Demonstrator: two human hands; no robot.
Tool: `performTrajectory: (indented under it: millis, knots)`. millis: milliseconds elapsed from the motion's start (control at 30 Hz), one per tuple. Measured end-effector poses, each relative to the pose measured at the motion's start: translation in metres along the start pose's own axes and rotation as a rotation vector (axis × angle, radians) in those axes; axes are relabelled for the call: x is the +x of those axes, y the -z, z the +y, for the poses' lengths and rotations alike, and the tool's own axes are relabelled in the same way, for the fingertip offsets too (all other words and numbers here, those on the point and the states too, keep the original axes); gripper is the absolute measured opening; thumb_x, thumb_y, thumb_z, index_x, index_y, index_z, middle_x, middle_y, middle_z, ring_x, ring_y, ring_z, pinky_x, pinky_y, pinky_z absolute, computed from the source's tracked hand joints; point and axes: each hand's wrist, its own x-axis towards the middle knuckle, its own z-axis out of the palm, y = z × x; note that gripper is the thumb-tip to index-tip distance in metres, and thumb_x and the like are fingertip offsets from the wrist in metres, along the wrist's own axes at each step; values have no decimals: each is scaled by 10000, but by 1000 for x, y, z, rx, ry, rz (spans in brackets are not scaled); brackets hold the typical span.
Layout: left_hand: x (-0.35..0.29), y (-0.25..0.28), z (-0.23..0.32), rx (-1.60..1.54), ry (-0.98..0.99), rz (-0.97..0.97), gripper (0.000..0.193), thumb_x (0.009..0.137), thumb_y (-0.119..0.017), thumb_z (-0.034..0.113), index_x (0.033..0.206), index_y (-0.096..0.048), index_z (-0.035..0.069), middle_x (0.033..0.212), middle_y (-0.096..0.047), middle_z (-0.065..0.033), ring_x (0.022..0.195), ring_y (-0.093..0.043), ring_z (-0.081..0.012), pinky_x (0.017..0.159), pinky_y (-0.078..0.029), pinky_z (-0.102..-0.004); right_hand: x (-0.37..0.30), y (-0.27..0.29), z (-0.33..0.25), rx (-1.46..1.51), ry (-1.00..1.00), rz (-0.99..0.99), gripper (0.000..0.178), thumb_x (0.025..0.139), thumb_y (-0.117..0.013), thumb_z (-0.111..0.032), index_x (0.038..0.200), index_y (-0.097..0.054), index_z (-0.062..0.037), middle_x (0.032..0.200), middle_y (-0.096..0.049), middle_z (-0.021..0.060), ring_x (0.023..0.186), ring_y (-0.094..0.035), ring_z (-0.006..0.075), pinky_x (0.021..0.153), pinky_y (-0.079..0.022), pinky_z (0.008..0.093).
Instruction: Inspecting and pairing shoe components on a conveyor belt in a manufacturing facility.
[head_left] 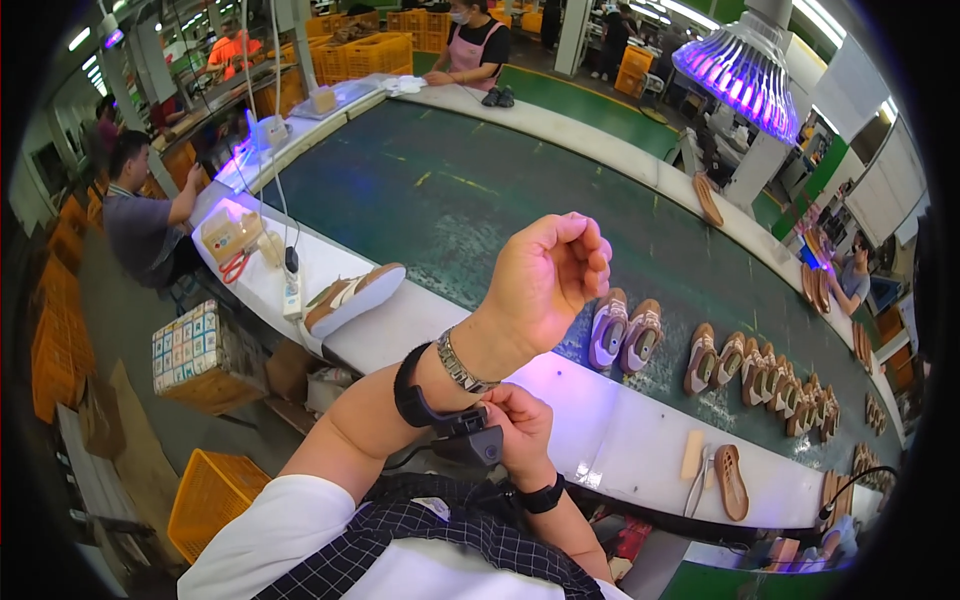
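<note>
My left hand (pixel 550 275) is raised over the white bench edge, palm showing. Its fingers curl loosely around nothing. A metal-band watch (pixel 455 362) circles that wrist. Below it sits a black strap (pixel 412 385) carrying a small black camera unit (pixel 470 442) with a cable. My right hand (pixel 522 425) is closed at this strap, beside the unit; its fingertips are partly hidden behind my left wrist. A dark band (pixel 543 494) is on the right wrist. Nearest to my left hand, a pair of brown-and-white sneakers (pixel 625 335) stands on the dark green conveyor belt (pixel 400 200).
One sneaker (pixel 352 297) lies on the white ledge (pixel 430 325), near a power strip (pixel 291 297) and red scissors (pixel 234 266). Pliers (pixel 699 480) and a brown shoe sole (pixel 732 482) lie right. A purple-lit lamp (pixel 740 80) hangs overhead. Co-workers sit around the belt.
</note>
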Motion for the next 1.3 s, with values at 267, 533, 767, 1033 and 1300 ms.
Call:
performTrajectory:
  millis: [267, 533, 767, 1033, 1300]
  knots:
    - [2, 0, -14, -17, 91, 2, 180, 862, -470, 195, 742, -479, 62, 676, -493, -61, 608, -431, -178, 608, -369, -307, -2, 10, 3, -114, 58, 51, 41, 886, -524, 7, 896, -561, 22, 774, -564, -9, 671, -489, 29, 583, -385, 173]
    - [-10, -4, -32, 46, 230, 34, 204, 876, -453, 199, 738, -473, 49, 681, -482, -57, 619, -418, -167, 614, -368, -295, -1, 26, -11, -118, 91, 119, 61, 900, -520, -24, 934, -552, 16, 877, -607, 29, 756, -540, 56, 688, -428, 198]
    - [-42, -42, -68, -53, 466, -392, 129, 867, -510, 146, 764, -500, 69, 680, -532, -48, 594, -511, -125, 542, -399, -251, 8, 40, -6, -12, -188, 94, 96, 881, -556, -70, 961, -565, -18, 906, -609, 37, 782, -582, 89, 700, -479, 233]
    - [-28, -24, -78, 198, 478, -146, 160, 862, -506, 187, 759, -518, 65, 667, -516, -35, 605, -485, -119, 593, -393, -253, -30, 38, -8, 110, -214, 81, 153, 890, -526, -55, 1037, -543, -17, 994, -603, 57, 859, -597, 139, 743, -492, 256]
    - [8, -9, -83, 179, 316, 37, 138, 852, -523, 136, 727, -471, 109, 677, -518, -8, 599, -490, -88, 534, -404, -210, -35, 37, 5, 406, -38, 123, 255, 859, -557, -100, 1096, -523, -11, 1037, -625, 116, 909, -628, 178, 749, -524, 283]
